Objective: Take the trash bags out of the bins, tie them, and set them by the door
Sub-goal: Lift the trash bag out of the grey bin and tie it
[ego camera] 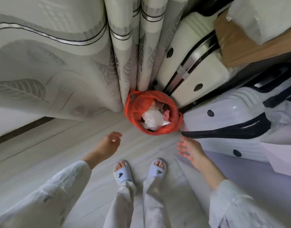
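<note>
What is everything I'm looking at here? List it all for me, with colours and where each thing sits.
Orange plastic trash bag: one, orange, lining a bin on the floor at centre, open, not tied.
Crumpled white rubbish: some, white, inside the bag.
Leaf-patterned curtain: one, pale grey-green, hanging behind the bag.
Hard-shell suitcases: two, one cream, one pale lilac, both with dark trim, right of the bag.
Cardboard box: one, brown, upper right.
Pale wood-look floor: light grey.
Slippers: two, pale blue, on the person's feet.
Left hand: one, empty, near the bag.
Right hand: one, empty, fingers spread.
</note>
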Demonstrator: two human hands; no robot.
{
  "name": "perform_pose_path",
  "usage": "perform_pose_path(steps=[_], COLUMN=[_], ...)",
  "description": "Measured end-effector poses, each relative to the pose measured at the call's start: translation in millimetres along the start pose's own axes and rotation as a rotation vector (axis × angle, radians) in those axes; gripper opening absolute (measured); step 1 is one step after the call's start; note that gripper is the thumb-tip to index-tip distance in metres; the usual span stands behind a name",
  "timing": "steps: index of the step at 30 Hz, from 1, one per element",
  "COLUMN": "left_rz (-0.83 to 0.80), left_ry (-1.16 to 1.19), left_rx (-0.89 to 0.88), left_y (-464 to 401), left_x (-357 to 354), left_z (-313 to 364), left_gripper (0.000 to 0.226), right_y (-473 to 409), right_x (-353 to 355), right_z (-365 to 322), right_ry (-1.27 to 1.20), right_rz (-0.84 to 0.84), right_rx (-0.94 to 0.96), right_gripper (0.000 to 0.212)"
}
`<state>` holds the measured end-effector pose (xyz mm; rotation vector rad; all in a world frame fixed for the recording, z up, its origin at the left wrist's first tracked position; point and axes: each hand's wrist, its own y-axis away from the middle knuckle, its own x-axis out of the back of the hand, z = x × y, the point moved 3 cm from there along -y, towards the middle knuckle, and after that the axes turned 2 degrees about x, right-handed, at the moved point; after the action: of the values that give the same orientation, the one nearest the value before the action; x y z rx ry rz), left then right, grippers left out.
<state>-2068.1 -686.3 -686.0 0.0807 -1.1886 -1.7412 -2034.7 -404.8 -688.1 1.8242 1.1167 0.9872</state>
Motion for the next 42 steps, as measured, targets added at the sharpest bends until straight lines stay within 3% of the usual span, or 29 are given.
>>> perform_pose_path(steps=[3, 9, 14, 18, 20, 23, 24, 27, 31, 33, 35, 37, 39, 42], left_rz=[-0.012, -0.011, 0.059, 0.192, 0.238, 0.244, 0.242, 0.273, 0.304, 0.31, 0.327, 0.373, 0.418, 0.372], left_ry=[-0.098, -0.188, 0.272, 0.528, 0.508, 0.34, 0.271, 0.122, 0.097, 0.082, 0.059, 0.009, -0.037, -0.054], left_rx=[0.002, 0.102, 0.338, 0.318, 0.291, 0.216, 0.195, 0.157, 0.145, 0.143, 0.107, 0.059, 0.008, -0.06], left_y=[-66.2, -189.5, -260.0, -291.9, -297.0, -295.3, -292.7, -281.6, -250.2, -234.4, -219.3, -204.7, -188.4, -168.2], left_x=[-23.7, -77.9, -103.1, -108.3, -105.8, -102.3, -100.3, -92.4, -85.0, -79.2, -73.0, -64.5, -54.9, -45.7], left_z=[-18.0, -63.0, -66.9, -60.2, -55.3, -47.4, -45.2, -40.4, -23.5, -16.5, -9.5, 1.7, 15.8, 37.5], left_gripper=[0.037, 0.057, 0.074, 0.07, 0.065, 0.04, 0.034, 0.033, 0.033, 0.042, 0.05, 0.048, 0.035, 0.046], right_y=[-75.7, -214.7, -285.9, -312.7, -315.6, -314.6, -309.9, -290.0, -249.4, -226.5, -203.9, -183.0, -163.7, -135.5], right_x=[-7.5, -16.9, -8.5, -8.0, -8.8, -5.9, -4.8, -2.4, -6.5, -8.3, -7.6, -3.6, 1.8, 6.6], right_z=[10.9, 39.1, 57.1, 59.6, 58.1, 57.1, 53.7, 43.9, 32.7, 28.2, 22.7, 11.6, -1.2, -25.5], right_ry=[0.01, -0.069, -0.239, -0.211, -0.169, -0.167, -0.121, 0.111, 0.183, 0.161, 0.106, 0.019, -0.068, -0.086], right_rz=[0.045, 0.145, 0.116, 0.085, 0.117, 0.246, 0.294, 0.341, 0.221, 0.182, 0.166, 0.167, 0.18, 0.153], right_rx=[-0.046, -0.077, -0.111, -0.042, -0.043, -0.024, 0.026, 0.204, 0.291, 0.294, 0.275, 0.249, 0.248, 0.295], right_gripper=[0.038, 0.038, 0.051, 0.052, 0.048, 0.014, 0.012, 0.012, 0.017, 0.027, 0.021, 0.008, 0.011, 0.017])
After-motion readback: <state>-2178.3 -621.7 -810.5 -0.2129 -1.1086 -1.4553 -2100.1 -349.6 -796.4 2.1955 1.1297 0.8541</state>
